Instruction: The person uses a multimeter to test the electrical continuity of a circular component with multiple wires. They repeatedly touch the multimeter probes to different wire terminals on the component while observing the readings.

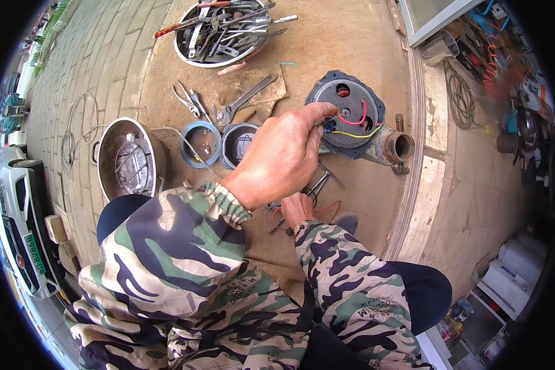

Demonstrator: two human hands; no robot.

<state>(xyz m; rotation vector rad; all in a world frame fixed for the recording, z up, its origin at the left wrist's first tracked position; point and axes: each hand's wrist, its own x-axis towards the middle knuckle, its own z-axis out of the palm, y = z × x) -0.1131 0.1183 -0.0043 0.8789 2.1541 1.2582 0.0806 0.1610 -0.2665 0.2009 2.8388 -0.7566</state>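
Note:
A round dark motor housing lies at the right of the work area, with red and yellow-green wires coming out of its top. My left hand reaches over its near left edge. Thumb and forefinger are pinched together where the wires end, around a small dark piece. Lower down, my right hand is close to the ground beside a metal T-shaped tool and a thin red cord. My left hand covers the right fingers, so their grip is hidden.
A pipe fitting juts from the housing's right side. Left of my hands lie an adjustable wrench, pliers, a blue ring and a pot holding a plastic bottle. A tool-filled bowl stands at the back.

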